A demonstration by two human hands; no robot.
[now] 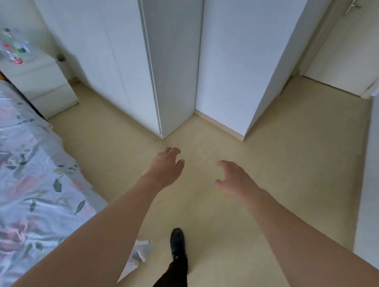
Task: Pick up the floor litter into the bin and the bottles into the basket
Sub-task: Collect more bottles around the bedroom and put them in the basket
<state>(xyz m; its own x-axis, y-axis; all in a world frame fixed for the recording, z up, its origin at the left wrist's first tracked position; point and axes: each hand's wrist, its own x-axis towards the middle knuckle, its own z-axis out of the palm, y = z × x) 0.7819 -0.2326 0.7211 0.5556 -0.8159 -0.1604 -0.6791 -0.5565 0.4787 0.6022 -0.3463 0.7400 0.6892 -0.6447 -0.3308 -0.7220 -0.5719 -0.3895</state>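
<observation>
Hands — left hand [166, 165], right hand [232, 179] — spread, empty; crumpled paper [138, 256] beside foot [177, 239].

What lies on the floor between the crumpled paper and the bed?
Nothing shows there in the head view: the left forearm covers most of the stretch between the crumpled paper and the bed.

Both bare arms reach forward, hands empty and apart.

The left hand [167, 167] is held palm down with fingers loosely curled and spread. The right hand [234, 179] sits slightly lower, its fingers and thumb bent in a loose, open claw, holding nothing. One dark-clad leg with a black shoe [177, 240] steps forward between the forearms.
</observation>
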